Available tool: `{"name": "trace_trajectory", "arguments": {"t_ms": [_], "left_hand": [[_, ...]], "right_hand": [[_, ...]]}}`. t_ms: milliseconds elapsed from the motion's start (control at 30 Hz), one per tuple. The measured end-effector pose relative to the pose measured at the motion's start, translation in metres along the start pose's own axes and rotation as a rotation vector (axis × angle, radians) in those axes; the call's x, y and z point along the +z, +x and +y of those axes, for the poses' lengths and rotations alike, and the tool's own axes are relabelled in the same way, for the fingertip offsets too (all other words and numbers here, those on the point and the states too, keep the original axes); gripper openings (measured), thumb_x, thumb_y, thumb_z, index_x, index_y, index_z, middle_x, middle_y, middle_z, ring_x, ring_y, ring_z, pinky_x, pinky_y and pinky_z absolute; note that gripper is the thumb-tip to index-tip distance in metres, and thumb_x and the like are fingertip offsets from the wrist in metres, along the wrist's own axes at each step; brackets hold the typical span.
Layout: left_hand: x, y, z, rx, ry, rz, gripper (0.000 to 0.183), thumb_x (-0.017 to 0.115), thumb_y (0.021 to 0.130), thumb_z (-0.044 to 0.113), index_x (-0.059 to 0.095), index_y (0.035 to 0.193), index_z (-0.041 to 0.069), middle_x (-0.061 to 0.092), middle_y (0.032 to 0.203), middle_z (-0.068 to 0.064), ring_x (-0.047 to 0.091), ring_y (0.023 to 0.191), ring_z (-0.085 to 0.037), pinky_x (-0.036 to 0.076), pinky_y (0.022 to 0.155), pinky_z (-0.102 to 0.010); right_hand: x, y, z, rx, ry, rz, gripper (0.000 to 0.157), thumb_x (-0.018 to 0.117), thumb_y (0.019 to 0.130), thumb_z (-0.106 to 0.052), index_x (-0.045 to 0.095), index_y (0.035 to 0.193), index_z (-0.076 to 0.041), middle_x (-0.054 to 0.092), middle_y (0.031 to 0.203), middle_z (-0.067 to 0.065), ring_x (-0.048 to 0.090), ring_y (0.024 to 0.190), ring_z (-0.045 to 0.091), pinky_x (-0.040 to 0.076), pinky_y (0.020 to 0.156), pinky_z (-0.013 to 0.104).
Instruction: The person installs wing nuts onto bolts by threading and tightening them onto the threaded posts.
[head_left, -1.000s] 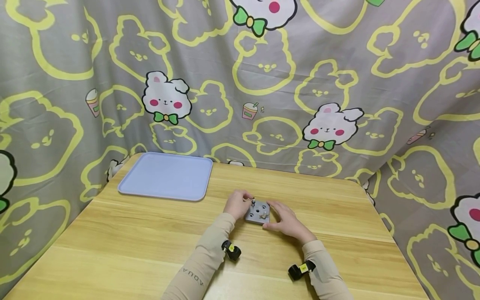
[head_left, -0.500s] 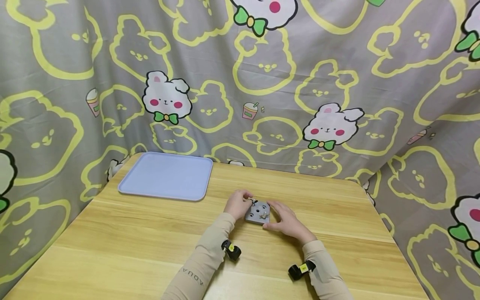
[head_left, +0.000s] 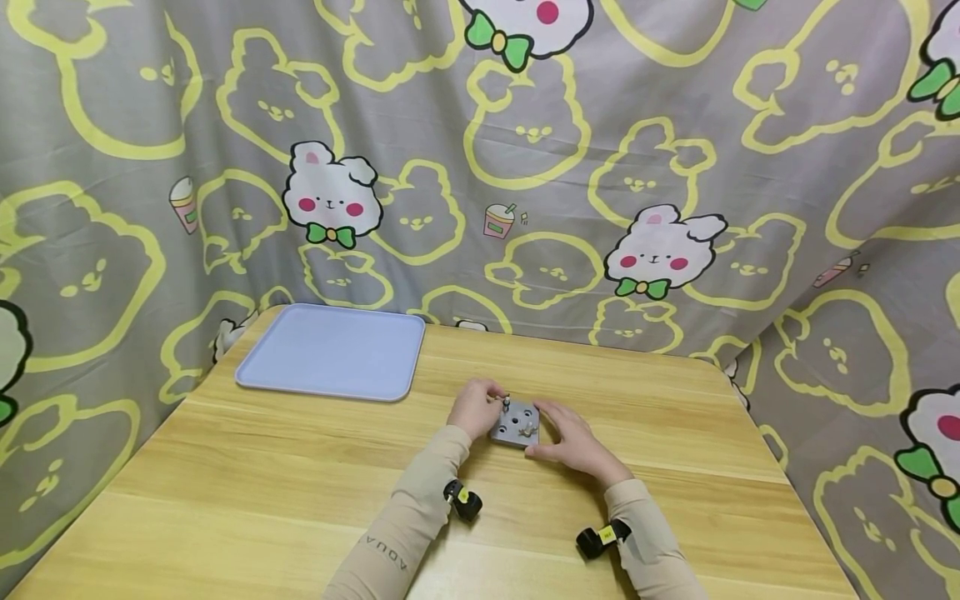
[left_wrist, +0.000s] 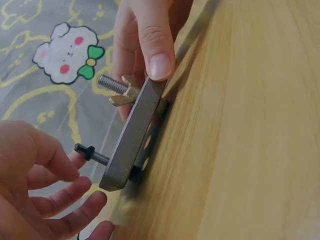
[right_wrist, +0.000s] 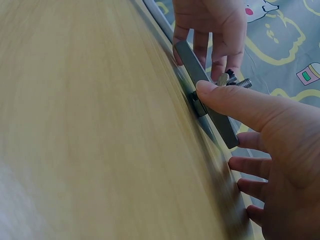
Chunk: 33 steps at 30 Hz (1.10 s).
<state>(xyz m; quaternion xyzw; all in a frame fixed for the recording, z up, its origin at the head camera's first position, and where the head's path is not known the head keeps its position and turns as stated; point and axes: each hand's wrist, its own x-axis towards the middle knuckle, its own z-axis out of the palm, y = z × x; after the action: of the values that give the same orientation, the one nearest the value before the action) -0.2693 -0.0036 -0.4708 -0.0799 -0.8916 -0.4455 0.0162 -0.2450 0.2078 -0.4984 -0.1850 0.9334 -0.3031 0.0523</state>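
A small grey metal plate (head_left: 512, 436) with several holes rests raised off the table on bolt heads. Two threaded bolts stick out of it. A brass wing nut (left_wrist: 125, 95) sits on one bolt, near the right hand. The other bolt carries a small black nut (left_wrist: 88, 152) partway along its thread. My left hand (head_left: 475, 408) hovers around that bolt, thumb and fingers loosely bent and thumb apart from the nut; whether the index finger touches is unclear. My right hand (head_left: 573, 442) holds the plate by its edges between thumb and index finger.
A pale blue tray (head_left: 330, 350) lies at the table's back left. The wooden table (head_left: 637, 400) backs onto a grey patterned curtain (head_left: 555, 275). Each wrist wears a black camera with a yellow label.
The black nut has turned on its bolt, its dark part now standing differently from half a second ago. The plate and right hand stay in place; left fingers have shifted slightly.
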Motion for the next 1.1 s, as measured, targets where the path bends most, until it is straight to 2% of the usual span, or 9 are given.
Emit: {"name": "trace_trajectory", "arguments": {"t_ms": [167, 300, 400, 533, 633, 733, 800, 933, 1100], "left_hand": [[-0.0019, -0.0007, 0.0010, 0.024, -0.019, -0.065, 0.019, 0.067, 0.084, 0.007, 0.073, 0.102, 0.008, 0.068, 0.105, -0.009, 0.061, 0.096, -0.021, 0.053, 0.084, -0.038], [-0.0008, 0.0004, -0.0004, 0.032, -0.018, -0.068, 0.018, 0.067, 0.084, 0.007, 0.072, 0.102, 0.008, 0.069, 0.104, -0.009, 0.062, 0.096, -0.021, 0.053, 0.085, -0.039], [0.0008, 0.0015, -0.0018, 0.002, -0.030, -0.035, 0.017, 0.066, 0.086, 0.006, 0.071, 0.102, 0.007, 0.069, 0.103, -0.009, 0.063, 0.095, -0.021, 0.053, 0.085, -0.038], [0.0015, 0.0019, -0.0027, -0.023, -0.031, 0.045, 0.011, 0.068, 0.085, 0.007, 0.069, 0.096, 0.006, 0.068, 0.099, -0.010, 0.062, 0.093, -0.023, 0.052, 0.082, -0.039], [0.0012, 0.0016, -0.0033, -0.016, -0.007, 0.088, 0.005, 0.069, 0.083, 0.009, 0.066, 0.087, 0.006, 0.067, 0.094, -0.010, 0.060, 0.089, -0.023, 0.051, 0.079, -0.038], [0.0010, 0.0015, -0.0038, -0.005, 0.011, 0.097, 0.004, 0.069, 0.084, 0.010, 0.067, 0.083, 0.007, 0.067, 0.092, -0.010, 0.060, 0.089, -0.023, 0.051, 0.079, -0.038], [0.0009, 0.0013, -0.0034, 0.001, 0.008, 0.082, 0.003, 0.068, 0.085, 0.010, 0.069, 0.084, 0.008, 0.068, 0.095, -0.010, 0.061, 0.092, -0.024, 0.051, 0.082, -0.039], [0.0003, 0.0009, -0.0024, 0.004, -0.022, 0.013, 0.012, 0.065, 0.086, 0.007, 0.073, 0.094, 0.008, 0.069, 0.103, -0.011, 0.062, 0.095, -0.024, 0.052, 0.085, -0.041], [-0.0004, 0.0019, -0.0023, 0.035, -0.023, -0.066, 0.017, 0.067, 0.085, 0.006, 0.073, 0.101, 0.008, 0.070, 0.103, -0.009, 0.062, 0.095, -0.022, 0.053, 0.085, -0.039]], "right_hand": [[-0.0006, -0.0003, -0.0007, -0.003, -0.004, 0.002, 0.089, 0.076, 0.079, -0.047, 0.036, 0.150, -0.011, 0.037, 0.155, 0.016, 0.030, 0.144, 0.041, 0.021, 0.115, 0.066], [-0.0010, -0.0006, -0.0020, -0.008, -0.002, 0.005, 0.088, 0.076, 0.079, -0.046, 0.037, 0.149, -0.009, 0.038, 0.154, 0.019, 0.029, 0.143, 0.043, 0.020, 0.114, 0.067], [-0.0011, -0.0011, -0.0030, -0.008, -0.006, 0.004, 0.088, 0.076, 0.080, -0.045, 0.037, 0.149, -0.008, 0.038, 0.153, 0.020, 0.028, 0.143, 0.044, 0.018, 0.114, 0.068], [-0.0015, -0.0017, -0.0039, -0.001, -0.009, 0.003, 0.089, 0.076, 0.080, -0.046, 0.036, 0.150, -0.008, 0.037, 0.154, 0.020, 0.027, 0.144, 0.044, 0.018, 0.114, 0.068], [-0.0017, -0.0018, -0.0041, -0.002, -0.006, 0.005, 0.088, 0.075, 0.080, -0.046, 0.036, 0.150, -0.008, 0.037, 0.154, 0.019, 0.027, 0.144, 0.044, 0.019, 0.114, 0.068], [-0.0014, -0.0022, -0.0041, -0.011, -0.008, 0.014, 0.088, 0.076, 0.080, -0.046, 0.037, 0.149, -0.008, 0.037, 0.154, 0.020, 0.028, 0.143, 0.045, 0.020, 0.114, 0.068], [-0.0012, -0.0026, -0.0038, -0.020, -0.014, 0.023, 0.088, 0.076, 0.079, -0.046, 0.037, 0.149, -0.007, 0.038, 0.153, 0.020, 0.029, 0.143, 0.045, 0.022, 0.113, 0.069], [-0.0014, -0.0032, -0.0040, -0.021, -0.016, 0.024, 0.088, 0.076, 0.079, -0.046, 0.038, 0.149, -0.008, 0.038, 0.153, 0.020, 0.029, 0.142, 0.045, 0.022, 0.112, 0.069], [-0.0019, -0.0018, -0.0046, -0.003, -0.007, 0.001, 0.088, 0.075, 0.080, -0.046, 0.036, 0.150, -0.009, 0.036, 0.155, 0.019, 0.027, 0.144, 0.044, 0.019, 0.114, 0.068]]}}
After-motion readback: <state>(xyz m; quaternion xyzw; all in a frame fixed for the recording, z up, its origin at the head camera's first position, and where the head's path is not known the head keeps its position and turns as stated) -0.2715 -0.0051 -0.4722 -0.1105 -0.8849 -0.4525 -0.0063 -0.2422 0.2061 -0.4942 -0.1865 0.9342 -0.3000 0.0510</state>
